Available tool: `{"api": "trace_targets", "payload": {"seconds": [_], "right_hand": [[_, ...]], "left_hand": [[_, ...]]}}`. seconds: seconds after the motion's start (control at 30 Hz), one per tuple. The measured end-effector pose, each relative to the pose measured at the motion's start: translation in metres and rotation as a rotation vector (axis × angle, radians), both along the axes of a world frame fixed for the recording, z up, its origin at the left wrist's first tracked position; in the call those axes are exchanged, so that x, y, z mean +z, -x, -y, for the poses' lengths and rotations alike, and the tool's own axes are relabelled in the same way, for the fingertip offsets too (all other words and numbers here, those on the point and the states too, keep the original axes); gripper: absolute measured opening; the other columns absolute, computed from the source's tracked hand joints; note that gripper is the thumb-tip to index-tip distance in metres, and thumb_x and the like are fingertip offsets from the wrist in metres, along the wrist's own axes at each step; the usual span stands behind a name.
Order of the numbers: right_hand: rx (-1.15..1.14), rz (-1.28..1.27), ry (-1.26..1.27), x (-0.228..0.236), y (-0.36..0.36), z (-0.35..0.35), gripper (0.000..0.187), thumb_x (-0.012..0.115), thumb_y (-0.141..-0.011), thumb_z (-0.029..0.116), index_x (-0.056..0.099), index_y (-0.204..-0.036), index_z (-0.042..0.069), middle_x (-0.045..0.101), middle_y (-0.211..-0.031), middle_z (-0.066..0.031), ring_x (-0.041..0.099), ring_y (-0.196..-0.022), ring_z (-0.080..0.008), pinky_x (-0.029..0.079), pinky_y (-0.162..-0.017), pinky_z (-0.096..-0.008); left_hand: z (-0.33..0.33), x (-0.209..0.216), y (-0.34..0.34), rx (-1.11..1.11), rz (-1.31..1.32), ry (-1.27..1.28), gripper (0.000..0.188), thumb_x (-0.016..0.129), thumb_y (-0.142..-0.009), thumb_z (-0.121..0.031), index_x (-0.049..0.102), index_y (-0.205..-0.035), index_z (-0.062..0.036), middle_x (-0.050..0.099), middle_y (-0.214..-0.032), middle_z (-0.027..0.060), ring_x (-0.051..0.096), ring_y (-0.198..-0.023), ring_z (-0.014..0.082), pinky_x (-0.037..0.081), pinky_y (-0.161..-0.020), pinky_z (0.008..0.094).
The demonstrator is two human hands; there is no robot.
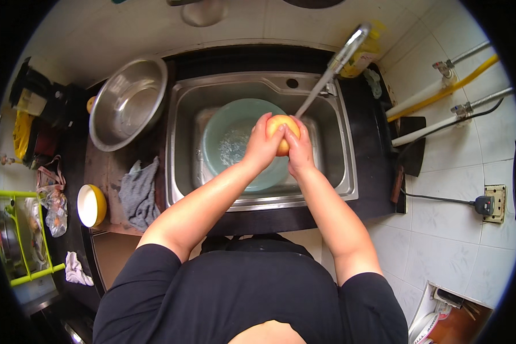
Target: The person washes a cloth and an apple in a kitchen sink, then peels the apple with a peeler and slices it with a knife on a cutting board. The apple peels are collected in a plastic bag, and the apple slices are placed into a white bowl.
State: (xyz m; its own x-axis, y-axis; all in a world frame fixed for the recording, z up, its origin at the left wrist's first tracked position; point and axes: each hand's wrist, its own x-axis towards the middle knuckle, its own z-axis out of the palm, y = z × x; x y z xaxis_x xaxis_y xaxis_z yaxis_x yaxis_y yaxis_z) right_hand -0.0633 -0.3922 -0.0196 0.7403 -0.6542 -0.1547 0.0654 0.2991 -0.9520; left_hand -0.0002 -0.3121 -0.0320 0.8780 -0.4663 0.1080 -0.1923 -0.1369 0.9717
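Black shirt [258, 286] nearest; left hand [260, 144] and right hand [301, 150] — grip clamped round a yellowish fruit [280, 122] — washing seems underway, unfinished.

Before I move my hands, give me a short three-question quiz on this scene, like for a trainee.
1. True or false: the bare left hand and bare right hand both hold the round yellow-orange fruit.
2. Which sits inside the rectangular steel sink? A: silver metal bowl. B: round pale-green basin. C: yellow-and-white bowl.
3. On which side of the sink does the crumpled grey cloth lie?

Key: 1 true; 2 B; 3 left.
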Motion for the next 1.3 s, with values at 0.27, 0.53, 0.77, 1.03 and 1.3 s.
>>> {"api": "trace_targets", "payload": {"seconds": [0.27, 0.53, 0.77, 1.03, 1.3], "right_hand": [[-0.014, -0.190, 0.471, -0.055, -0.005, 0.045, 0.043, 0.041, -0.090, 0.034, 0.048, -0.117, 0.002, 0.054, -0.111, -0.0180, 0.050, -0.107, -0.0296, 0.038, -0.091, -0.0359], [0.294, -0.338, -0.755, -0.030, -0.026, 0.067, 0.043, 0.046, -0.083, 0.042, 0.050, -0.109, 0.008, 0.058, -0.101, -0.0109, 0.060, -0.085, -0.0249, 0.053, -0.068, -0.0380], [0.198, -0.276, -0.148, -0.047, -0.018, 0.035, 0.043, 0.047, -0.085, 0.041, 0.050, -0.108, 0.004, 0.058, -0.095, -0.0098, 0.058, -0.078, -0.0212, 0.048, -0.067, -0.0348], [0.348, -0.425, -0.771, -0.049, -0.028, 0.071, 0.051, 0.044, -0.083, 0.049, 0.048, -0.114, 0.009, 0.056, -0.104, -0.0110, 0.056, -0.090, -0.0235, 0.047, -0.075, -0.0399], [0.190, -0.294, 0.260, -0.070, -0.024, 0.038, 0.046, 0.050, -0.085, 0.040, 0.049, -0.114, 0.004, 0.053, -0.114, -0.0155, 0.053, -0.102, -0.0250, 0.045, -0.082, -0.0345]], "left_hand": [[0.051, -0.026, -0.003, 0.130, -0.813, 0.372, 0.035, 0.053, -0.088, -0.025, 0.049, -0.113, -0.0005, 0.055, -0.106, 0.0108, 0.054, -0.093, 0.0162, 0.044, -0.082, 0.0286], [0.030, -0.027, -0.008, -0.060, 0.037, 0.029, 0.041, 0.063, -0.074, -0.029, 0.055, -0.107, -0.0056, 0.052, -0.112, 0.0152, 0.050, -0.104, 0.0284, 0.042, -0.089, 0.0357], [0.046, -0.034, -0.018, 0.314, -0.846, 0.303, 0.033, 0.045, -0.092, -0.029, 0.059, -0.083, 0.0000, 0.059, -0.079, 0.0084, 0.053, -0.067, 0.0157, 0.044, -0.067, 0.0319], [0.028, -0.054, 0.000, -0.011, 0.297, -0.073, 0.042, 0.062, -0.079, -0.030, 0.053, -0.110, -0.0041, 0.057, -0.100, 0.0170, 0.054, -0.098, 0.0306, 0.041, -0.088, 0.0360], [0.036, -0.054, -0.003, 0.188, -0.632, 0.304, 0.052, 0.067, -0.076, -0.032, 0.050, -0.114, -0.0022, 0.054, -0.110, 0.0152, 0.052, -0.101, 0.0226, 0.041, -0.088, 0.0326]]}}
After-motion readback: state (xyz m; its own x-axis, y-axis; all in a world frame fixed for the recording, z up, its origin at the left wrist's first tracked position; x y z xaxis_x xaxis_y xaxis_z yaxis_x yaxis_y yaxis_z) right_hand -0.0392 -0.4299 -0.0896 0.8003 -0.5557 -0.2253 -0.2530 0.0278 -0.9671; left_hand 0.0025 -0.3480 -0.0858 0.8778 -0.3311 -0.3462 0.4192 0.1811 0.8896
